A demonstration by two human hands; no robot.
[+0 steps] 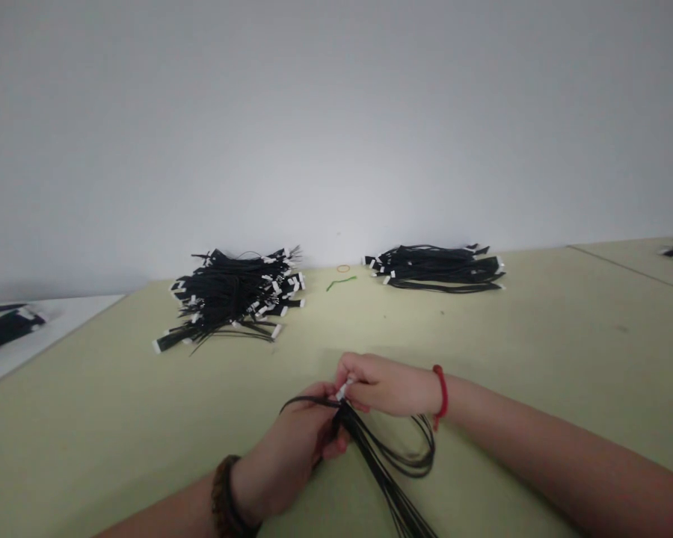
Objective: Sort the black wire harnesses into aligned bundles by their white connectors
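Black cables [378, 467] with a white connector [343, 390] at their upper end run between my hands and down past the lower frame edge, with one loop curving out to the right. My left hand [292, 448], dark band at the wrist, is wrapped round the cables just below the connector. From the right, my right hand [389, 385], with a red string bracelet, pinches the white connector between thumb and fingers. The two hands' fingertips are close together, and the cable part inside my left palm is hidden.
Against the wall [336, 134] lie a large pile of black cables [232, 291] at left and a smaller one [437, 267] at right. Between them are a green tie [341, 282] and a rubber band [343, 268]. More cables [5, 329] lie on a white surface at far left.
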